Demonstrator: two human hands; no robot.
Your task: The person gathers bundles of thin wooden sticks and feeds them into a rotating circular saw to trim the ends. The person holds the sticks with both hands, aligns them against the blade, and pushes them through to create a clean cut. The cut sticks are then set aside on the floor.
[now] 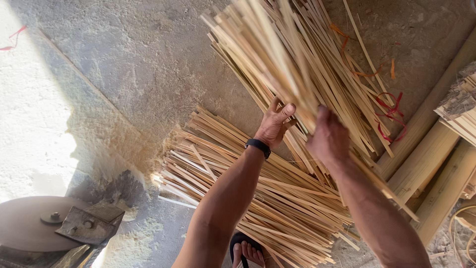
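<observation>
Up high, both hands hold one big bundle of long, thin, pale yellow bamboo strips [292, 54]. The left hand [274, 124] has a black band on the wrist [258, 147]. Its fingers are curled round the strips from below, so its grip is closed on the bundle. The right hand [328, 136] is a bit blurry. It is wrapped round the same bundle just beside the left hand, and its grip is closed on it too. The bundle sticks up and away from the hands, and its far ends fan out.

Under the bundle lies a flat pile of more pale bamboo strips [258, 193] on the grey concrete floor [139, 64]. This pile is below the arms and spreads out to the left of the bundle. No box or basket holds the strips; they lie loose on the floor.

Right of the bundle lie some thin red strings [391, 111] on the floor. Further right are thick, round, tan bamboo poles [426, 159], lying side by side. A stack of cut bamboo pieces [461, 106] rests above the poles.

Far left of the pile, at the bottom corner, sits a round brown metal disc [25, 223] with a rusty metal block [89, 223] on it. Below the pile, a foot in a black sandal [246, 252] shows between the arms.
</observation>
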